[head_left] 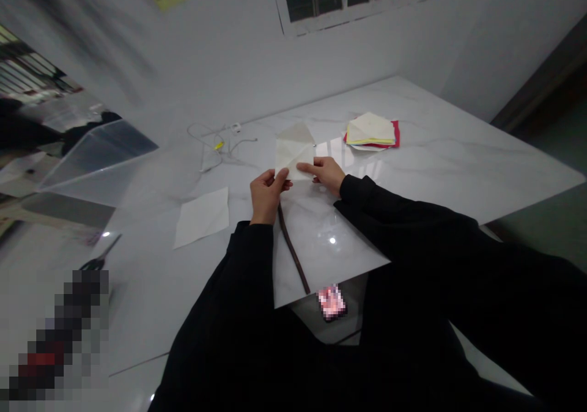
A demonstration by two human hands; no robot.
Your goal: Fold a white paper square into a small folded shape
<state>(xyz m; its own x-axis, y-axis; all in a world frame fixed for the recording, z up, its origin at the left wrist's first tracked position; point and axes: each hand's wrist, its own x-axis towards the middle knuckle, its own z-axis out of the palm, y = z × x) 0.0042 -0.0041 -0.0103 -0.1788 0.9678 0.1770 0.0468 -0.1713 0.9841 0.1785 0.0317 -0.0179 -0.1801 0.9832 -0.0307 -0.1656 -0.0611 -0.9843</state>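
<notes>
Left hand (266,197) and right hand (324,175) hold a folded cream paper square (293,146) above a white marble table (463,155)

Left fingers close on the square's near edge, while the right fingers lie together across its right side, thumb hidden, apparently to keep the fold flat. A flat cream paper sheet (202,217) lies left, a stack of cream, yellow and red paper (371,132) sits far right, within easy reach, a thin dark brown strip (291,250) runs near, below the left wrist, and a tangled white cable (211,146) lies far left
</notes>
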